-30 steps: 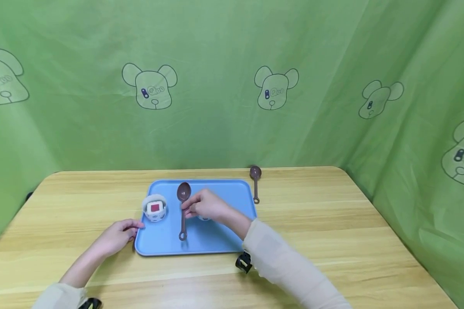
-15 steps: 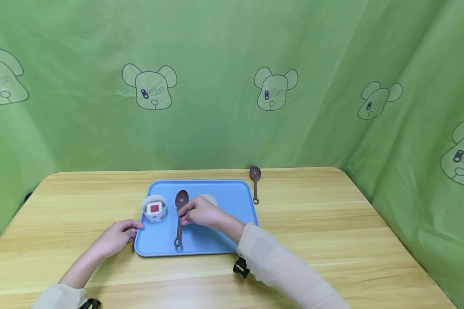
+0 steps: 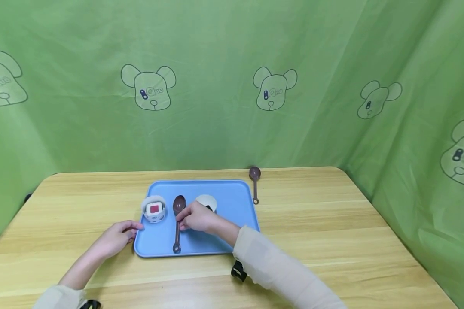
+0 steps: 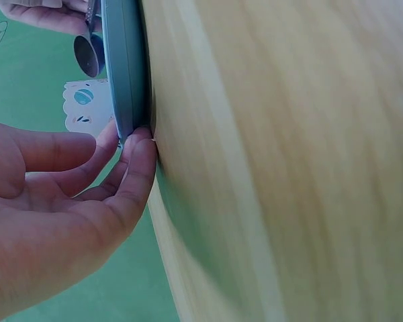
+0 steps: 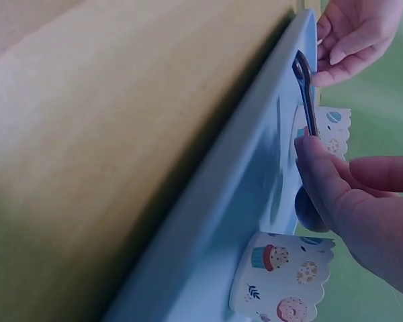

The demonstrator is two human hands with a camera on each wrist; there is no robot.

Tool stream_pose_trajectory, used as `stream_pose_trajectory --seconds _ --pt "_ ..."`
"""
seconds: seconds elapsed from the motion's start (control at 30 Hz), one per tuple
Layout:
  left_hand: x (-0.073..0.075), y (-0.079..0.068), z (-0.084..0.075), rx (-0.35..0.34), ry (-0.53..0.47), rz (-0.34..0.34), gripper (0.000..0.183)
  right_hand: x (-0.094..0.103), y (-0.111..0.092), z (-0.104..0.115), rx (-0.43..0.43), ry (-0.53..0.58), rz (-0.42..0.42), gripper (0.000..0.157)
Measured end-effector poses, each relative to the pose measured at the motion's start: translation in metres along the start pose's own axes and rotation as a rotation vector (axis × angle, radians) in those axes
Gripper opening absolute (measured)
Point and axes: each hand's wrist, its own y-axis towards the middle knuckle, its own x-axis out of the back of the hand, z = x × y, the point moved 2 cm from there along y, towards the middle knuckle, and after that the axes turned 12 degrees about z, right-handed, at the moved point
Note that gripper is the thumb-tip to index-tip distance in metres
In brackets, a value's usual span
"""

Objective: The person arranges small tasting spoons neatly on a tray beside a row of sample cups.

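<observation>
My right hand (image 3: 197, 218) pinches the handle of a dark brown spoon (image 3: 179, 203) low over the blue tray (image 3: 232, 193). The spoon's bowl points away and its ringed handle end (image 5: 301, 65) lies near the tray's front rim. My left hand (image 3: 117, 236) holds the tray's left rim; in the left wrist view its fingertips (image 4: 142, 144) reach under the edge. Left of the spoon, a printed paper baking cup (image 3: 154, 216) contains a white toy piece with a red square (image 3: 154, 208). A second baking cup (image 5: 282, 275) stands right of the spoon, partly hidden by my right hand in the head view.
Another brown spoon (image 3: 255, 184) lies on the wooden table (image 3: 313, 214), just off the tray's right back corner. A green curtain (image 3: 216, 128) with bear prints hangs along the back and right side.
My right hand has moved the spoon slightly left, nearer to me and down toward the tray, uncovering more of the second cup. The left hand stays at the rim.
</observation>
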Motion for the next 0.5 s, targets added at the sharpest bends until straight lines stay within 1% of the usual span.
stream_pose_trajectory --seconds 0.33,0.5 --pt "-0.0001 -0.0001 0.0001 -0.003 -0.018 0.005 0.026 -0.0034 -0.0007 -0.0049 -0.006 -0.006 0.007 0.022" --pt "0.0004 0.0005 0.0007 0.001 -0.016 0.006 0.026 -0.0031 -0.0011 -0.0046 0.001 -0.044 0.020 0.022"
